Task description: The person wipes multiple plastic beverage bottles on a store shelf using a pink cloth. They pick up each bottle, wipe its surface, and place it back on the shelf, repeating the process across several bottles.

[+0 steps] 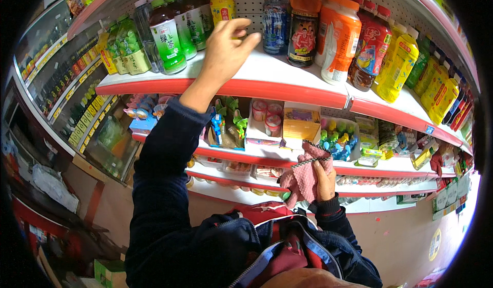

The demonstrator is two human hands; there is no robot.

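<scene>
My left hand [229,53] is raised over the white upper shelf [250,72], its thumb and fingers apart and nothing visible in its grasp. Just behind its fingers stands a yellow drink bottle [222,4], its lower part hidden; whether they touch I cannot tell. Left of that hand are green-capped green tea bottles [168,45]. A blue-capped bottle [275,22] and a dark bottle with an orange neck [303,29] stand to its right. Lower down, my right hand [324,182] grips a crumpled pink cloth [304,176] with dark striped edging, in front of the lower shelves.
Large orange-and-white bottles [341,37], red-labelled bottles [371,49] and yellow bottles [398,64] line the upper shelf's right. A red shelf edge [277,90] runs below. Boxed toys [227,124] and pink-lidded tubs [272,120] fill the middle shelf. A glass-fronted cabinet [77,80] stands left.
</scene>
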